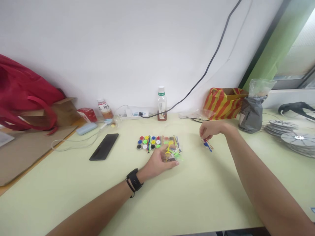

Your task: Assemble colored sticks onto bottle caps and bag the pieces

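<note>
My left hand (159, 160) is closed around the near edge of a clear plastic bag (177, 144) with small coloured plastic parts in it. A yellow stick-like part (169, 147) and some green and dark parts show at its fingers. To the left of the bag, round coloured discs (145, 142) lie in rows, with thin coloured sticks (149, 144) among them. Over the table to the right, my right hand (209, 130) points down with its fingertips pinched on small blue and red plastic sticks (208, 145). Its fingers partly hide these sticks.
A black phone (104, 147) lies left of the discs, near a white cable and a pale blue power bank (86, 128). A bottle (162, 105) and power strip stand by the wall. At right are a striped bag (222, 103), grey bag (251, 114) and stacked reels (299, 144).
</note>
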The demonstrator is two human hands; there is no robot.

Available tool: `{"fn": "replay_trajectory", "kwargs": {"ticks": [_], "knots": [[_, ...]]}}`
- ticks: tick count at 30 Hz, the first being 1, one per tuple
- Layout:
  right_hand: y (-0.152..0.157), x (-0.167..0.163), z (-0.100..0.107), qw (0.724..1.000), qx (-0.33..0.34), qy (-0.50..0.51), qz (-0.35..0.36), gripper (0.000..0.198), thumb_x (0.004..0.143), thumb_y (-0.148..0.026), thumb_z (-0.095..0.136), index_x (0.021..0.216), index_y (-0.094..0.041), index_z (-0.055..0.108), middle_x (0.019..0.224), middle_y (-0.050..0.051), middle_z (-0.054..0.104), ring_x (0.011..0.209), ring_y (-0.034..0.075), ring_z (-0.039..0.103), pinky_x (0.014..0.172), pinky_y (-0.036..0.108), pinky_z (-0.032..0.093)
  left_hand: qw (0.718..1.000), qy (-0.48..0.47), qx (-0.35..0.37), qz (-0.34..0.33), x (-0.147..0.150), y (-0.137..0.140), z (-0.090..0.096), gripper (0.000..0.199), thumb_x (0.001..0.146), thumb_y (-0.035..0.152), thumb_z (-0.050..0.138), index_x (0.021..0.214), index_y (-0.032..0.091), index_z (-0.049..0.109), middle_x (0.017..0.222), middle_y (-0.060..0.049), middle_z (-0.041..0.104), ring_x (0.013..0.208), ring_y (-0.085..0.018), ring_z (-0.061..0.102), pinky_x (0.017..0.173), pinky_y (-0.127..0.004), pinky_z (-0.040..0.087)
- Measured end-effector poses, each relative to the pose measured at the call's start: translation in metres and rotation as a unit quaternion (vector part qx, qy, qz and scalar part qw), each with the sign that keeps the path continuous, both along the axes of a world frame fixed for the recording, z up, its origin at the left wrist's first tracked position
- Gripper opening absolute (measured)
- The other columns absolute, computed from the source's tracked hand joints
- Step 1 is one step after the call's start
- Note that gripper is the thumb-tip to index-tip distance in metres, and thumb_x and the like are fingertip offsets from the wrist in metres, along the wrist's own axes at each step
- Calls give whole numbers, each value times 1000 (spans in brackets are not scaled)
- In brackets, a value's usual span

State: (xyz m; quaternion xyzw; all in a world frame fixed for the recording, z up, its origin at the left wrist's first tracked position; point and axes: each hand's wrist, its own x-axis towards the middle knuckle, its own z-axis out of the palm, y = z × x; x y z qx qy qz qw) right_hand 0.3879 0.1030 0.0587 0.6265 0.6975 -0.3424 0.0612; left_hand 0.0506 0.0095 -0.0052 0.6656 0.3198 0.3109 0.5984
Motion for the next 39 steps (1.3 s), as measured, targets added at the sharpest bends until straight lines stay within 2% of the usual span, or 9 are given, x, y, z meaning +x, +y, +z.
{"fn": "replay_trajectory", "kwargs": {"ticks": [8,12,16,20,28,31,35,37,39], "knots": [[-3,8,6,1000,12,-4,-29,30,68,-30,76,96,-20,75,98,9,80,94,27,75,69,28,53,1000,3,-4,3,0,0,-3,67,77,41,85,133,14,58,79,0,61,61,-11,56,58,-23,47],[-7,11,14,1000,20,13,-16,36,69,-36,78,101,-20,73,99,10,79,94,28,75,66,29,52,1000,2,9,6,0,0,-2,66,76,43,85,131,15,61,87,-3,66,65,-12,57,59,-22,47],[-11,11,19,1000,17,26,-5,32,69,-40,77,93,-20,71,97,10,79,91,28,74,65,29,51,999,19,33,13,-1,0,-2,64,76,43,85,129,17,63,98,-5,68,68,-12,58,60,-22,47],[-12,10,19,1000,1,15,0,24,68,-35,76,86,-20,70,92,9,78,88,26,73,65,29,50,999,17,35,10,-1,0,-3,62,78,41,84,131,17,62,102,-6,67,70,-12,58,61,-22,48],[-10,10,16,1000,-7,7,-10,28,67,-34,76,92,-21,74,94,9,79,91,28,73,70,30,51,999,23,46,7,-1,-1,-2,62,79,41,83,132,17,62,99,-5,67,73,-14,60,65,-24,50],[-11,10,19,1000,-8,10,11,25,69,-35,77,88,-19,76,89,9,78,88,27,73,71,31,52,999,22,39,6,-1,-1,-2,62,79,41,83,132,18,62,99,-5,67,72,-14,60,65,-24,50],[-23,8,37,986,109,122,22,28,77,-45,76,86,-18,76,85,8,77,83,24,71,75,31,54,999,20,37,5,-1,-1,-2,63,78,40,84,133,17,62,95,-4,67,70,-13,59,66,-24,50],[-34,5,50,958,194,212,-1,35,78,-51,78,90,-18,76,90,8,77,86,23,70,78,32,55,999,24,41,5,-1,0,-2,64,78,41,84,133,16,62,93,-4,67,70,-13,59,66,-25,50],[-45,-1,62,912,274,302,-37,37,75,-52,82,91,-19,76,92,9,77,88,23,71,80,34,57,999,23,40,3,-2,0,-3,65,78,41,84,134,15,62,89,-3,66,70,-14,60,66,-26,51]]}}
